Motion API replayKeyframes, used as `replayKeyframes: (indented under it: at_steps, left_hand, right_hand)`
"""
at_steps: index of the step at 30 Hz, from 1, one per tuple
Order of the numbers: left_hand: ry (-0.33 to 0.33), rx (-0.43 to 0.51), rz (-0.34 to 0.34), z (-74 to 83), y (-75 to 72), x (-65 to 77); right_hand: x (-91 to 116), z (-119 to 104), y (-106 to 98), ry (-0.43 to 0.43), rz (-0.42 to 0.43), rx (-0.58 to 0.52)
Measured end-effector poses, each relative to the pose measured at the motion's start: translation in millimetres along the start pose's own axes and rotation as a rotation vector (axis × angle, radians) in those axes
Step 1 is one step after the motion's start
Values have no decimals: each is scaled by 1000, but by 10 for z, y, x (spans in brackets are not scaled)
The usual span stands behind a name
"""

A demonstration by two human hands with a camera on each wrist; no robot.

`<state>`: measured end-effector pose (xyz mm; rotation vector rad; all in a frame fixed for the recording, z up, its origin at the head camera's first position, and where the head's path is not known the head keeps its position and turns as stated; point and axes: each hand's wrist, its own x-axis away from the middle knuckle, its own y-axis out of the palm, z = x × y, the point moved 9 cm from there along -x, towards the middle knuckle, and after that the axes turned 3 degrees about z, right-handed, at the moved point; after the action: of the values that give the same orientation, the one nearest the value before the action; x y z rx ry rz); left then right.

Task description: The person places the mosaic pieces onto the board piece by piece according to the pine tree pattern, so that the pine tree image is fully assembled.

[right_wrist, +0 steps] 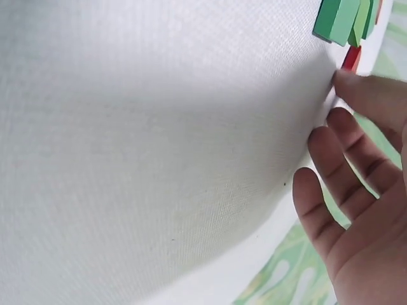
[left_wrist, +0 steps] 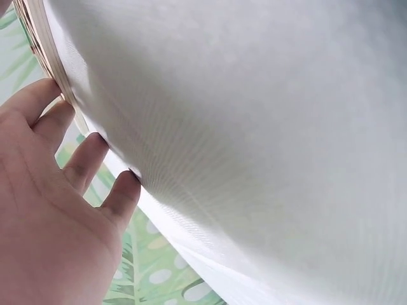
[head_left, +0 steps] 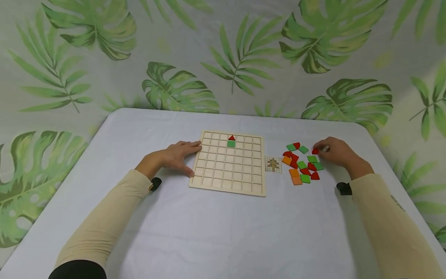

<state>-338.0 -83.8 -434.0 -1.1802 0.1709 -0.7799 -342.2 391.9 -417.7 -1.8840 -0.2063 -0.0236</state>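
Observation:
A square wooden grid board [head_left: 216, 181] lies flat on the table. A red triangle [head_left: 232, 138] sits in its top row, with a green square [head_left: 231, 143] right below it. My left hand [head_left: 177, 155] rests at the board's left edge with fingers spread; in the left wrist view, fingertips [left_wrist: 48, 92] meet the board's side. To the right, my right hand [head_left: 334, 152] pinches a red piece [head_left: 315, 151] between thumb and index finger, low over the table. That red piece [right_wrist: 351, 58] also shows by the fingertips in the right wrist view, its shape partly hidden.
Beside the board's right edge lies a small pattern card [head_left: 273, 164]. Between card and right hand, loose red pieces [head_left: 315, 176], green pieces [head_left: 305, 178] and orange squares [head_left: 297, 180] are scattered, some overlapping. A white cloth covers the table [head_left: 223, 228]; a leaf-print backdrop [head_left: 240, 62] stands behind.

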Motion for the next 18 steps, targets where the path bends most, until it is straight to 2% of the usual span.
replayKeyframes:
  at_steps: [5, 18]
  left_hand:
    - [5, -5, -1, 25, -17, 7]
    - [-5, 14, -9, 19, -9, 15]
  right_hand:
    - [32, 36, -8, 31, 5, -23]
    - [53, 65, -46, 49, 36, -3]
